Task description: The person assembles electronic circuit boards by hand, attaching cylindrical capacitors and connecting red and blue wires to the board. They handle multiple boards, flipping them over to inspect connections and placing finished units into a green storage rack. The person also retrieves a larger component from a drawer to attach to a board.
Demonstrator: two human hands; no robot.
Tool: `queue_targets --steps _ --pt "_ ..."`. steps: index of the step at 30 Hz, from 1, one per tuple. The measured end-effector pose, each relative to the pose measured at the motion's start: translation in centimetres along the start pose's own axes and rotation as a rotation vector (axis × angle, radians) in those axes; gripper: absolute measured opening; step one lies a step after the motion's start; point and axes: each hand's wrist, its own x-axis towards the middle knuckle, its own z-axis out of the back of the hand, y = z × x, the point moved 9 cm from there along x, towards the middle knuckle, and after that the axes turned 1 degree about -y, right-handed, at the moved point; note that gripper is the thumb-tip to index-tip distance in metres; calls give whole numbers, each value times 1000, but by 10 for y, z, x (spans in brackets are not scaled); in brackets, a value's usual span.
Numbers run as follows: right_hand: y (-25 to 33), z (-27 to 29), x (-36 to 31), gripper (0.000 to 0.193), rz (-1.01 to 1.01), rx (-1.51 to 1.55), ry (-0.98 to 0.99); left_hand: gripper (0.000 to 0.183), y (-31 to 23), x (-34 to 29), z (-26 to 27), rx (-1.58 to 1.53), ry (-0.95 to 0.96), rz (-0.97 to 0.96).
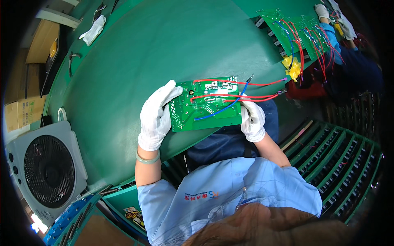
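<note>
Green bench fills the view; at its centre the gloved left hand (pixel 156 117) clasps one circuit board (pixel 205 106) at nine o'clock, the right hand (pixel 252 121) pinching its four o'clock corner. Light, stiff, probably fragile; best held by the edges. Three red wires (pixel 230 96) and one blue wire (pixel 230 104) trail toward two o'clock.

**Around the bench: bystander items**

Green worktable (pixel 135 61), curved edge. White cloth glove (pixel 94 30) lying loose at far left, near a metal hand tool (pixel 99 8). Tape roll (pixel 62 114) on the left rim. Grey box fan (pixel 48 170) below it, beside cardboard boxes (pixel 20 112). Far right: more green boards with red and blue wires (pixel 293 35), yellow tape wad (pixel 292 67), a co-worker's gloved hand (pixel 322 11). Green slotted rack (pixel 342 164) at lower right.
</note>
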Motion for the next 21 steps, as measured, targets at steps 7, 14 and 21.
queue_targets --steps 7,14,21 --pt "-30 -7 -11 38 -488 435 -75 33 -29 3 0 266 -43 -256" --pt "-19 -7 11 39 -600 464 -10 21 -9 -7 11 263 -196 -60" --pt "-17 -10 21 35 -690 426 102 23 80 -32 20 -343 -303 632"
